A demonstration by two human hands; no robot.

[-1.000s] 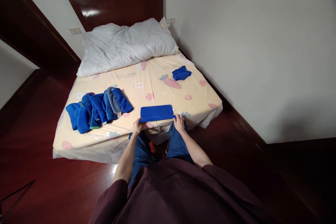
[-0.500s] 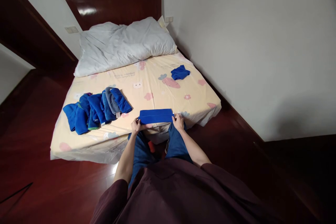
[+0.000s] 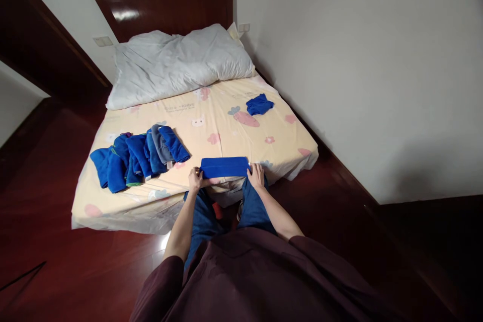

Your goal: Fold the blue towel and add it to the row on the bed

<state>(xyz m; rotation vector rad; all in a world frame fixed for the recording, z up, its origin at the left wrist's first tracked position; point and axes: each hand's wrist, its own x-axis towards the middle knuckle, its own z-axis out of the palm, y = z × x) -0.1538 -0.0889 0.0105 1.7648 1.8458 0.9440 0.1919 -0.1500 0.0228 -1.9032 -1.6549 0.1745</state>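
Note:
A folded blue towel [image 3: 224,167] lies flat as a long strip at the front edge of the bed. My left hand [image 3: 195,179] has its fingers curled at the left end of the strip, thumb against the cloth. At the opposite end, my right hand [image 3: 256,176] holds the right edge between thumb and fingers, the fingertips partly hidden. To the left, several folded blue and grey cloths [image 3: 139,158] overlap in a row. Farther back on the right, a crumpled blue cloth [image 3: 259,104] lies by itself.
The bed has a pale yellow patterned sheet [image 3: 222,123]. A bunched white quilt [image 3: 177,68] lies below the dark wooden headboard [image 3: 169,7]. A wall [image 3: 362,70] stands to the right, and dark red floor [image 3: 49,186] surrounds the bed. My legs are against the bed's front edge.
The fingers of my right hand have shifted slightly and look a little flatter at the towel's end. The towel and the other cloths stay in place.

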